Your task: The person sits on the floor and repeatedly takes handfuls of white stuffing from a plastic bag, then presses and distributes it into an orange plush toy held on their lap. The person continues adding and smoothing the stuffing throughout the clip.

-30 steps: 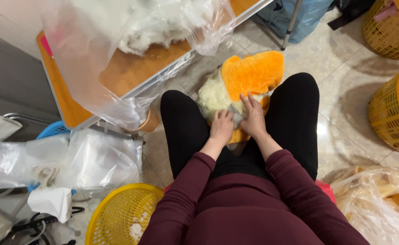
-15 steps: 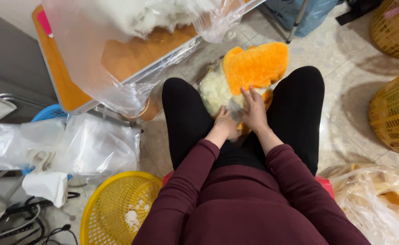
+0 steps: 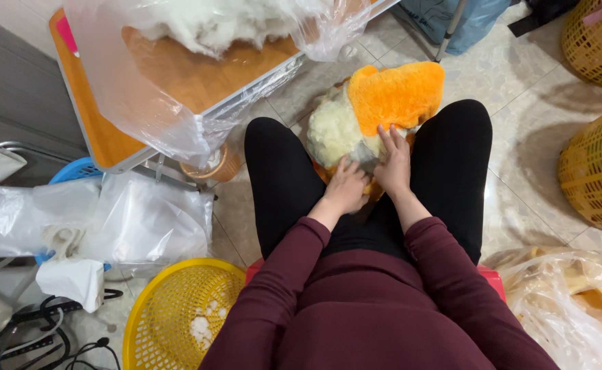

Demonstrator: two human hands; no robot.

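Orange-and-cream plush toy (image 3: 376,109), wedged between the knees

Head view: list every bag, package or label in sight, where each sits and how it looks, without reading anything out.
Clear plastic bag: on the wooden table, upper left, holding white stuffing.
Crumpled clear bags: on the floor at left, whitish and empty-looking.
Clear bag: lower right, with pale yellow pieces inside.
Blue bag: top edge, on the floor.
Pink label: small strip at the table's corner.
No screens or signs.
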